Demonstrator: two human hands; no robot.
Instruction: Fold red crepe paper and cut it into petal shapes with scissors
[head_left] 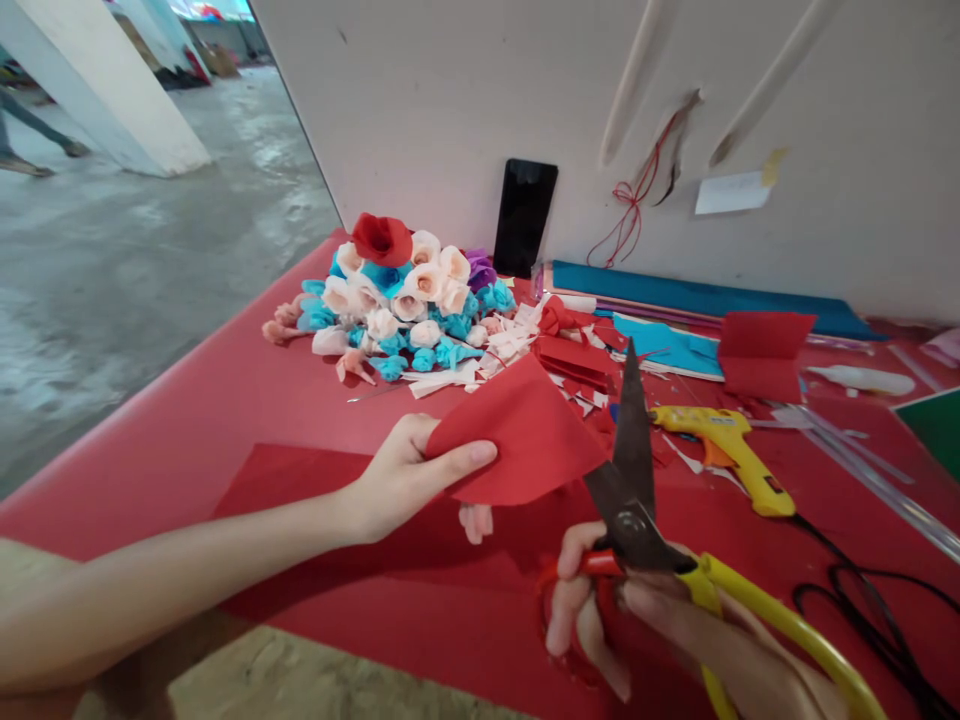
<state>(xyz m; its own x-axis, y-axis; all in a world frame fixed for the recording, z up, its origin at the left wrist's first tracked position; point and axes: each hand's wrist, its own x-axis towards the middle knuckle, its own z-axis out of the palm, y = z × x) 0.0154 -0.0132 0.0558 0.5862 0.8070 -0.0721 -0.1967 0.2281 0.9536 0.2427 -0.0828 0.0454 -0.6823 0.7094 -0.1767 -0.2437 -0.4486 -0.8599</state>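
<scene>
My left hand (pixel 420 475) pinches a piece of red paper (pixel 517 435) with the thumb on top and the fingers underneath. The piece is held above the red tabletop, its right corner beside the scissor blades. In my right hand (pixel 675 610) is a pair of scissors (pixel 630 515) with one yellow and one red handle. Their dark blades are spread apart and point up and away. A larger red sheet (pixel 300 490) lies on the table below my left wrist.
Paper flowers (pixel 409 290) in white, blue and red are heaped at the back left. Paper scraps (pixel 517 335) lie beside them. A black phone (pixel 525 215) leans on the wall. A yellow glue gun (pixel 724 440) with a black cord (pixel 862 590) lies at right, near a white bottle (pixel 862 378).
</scene>
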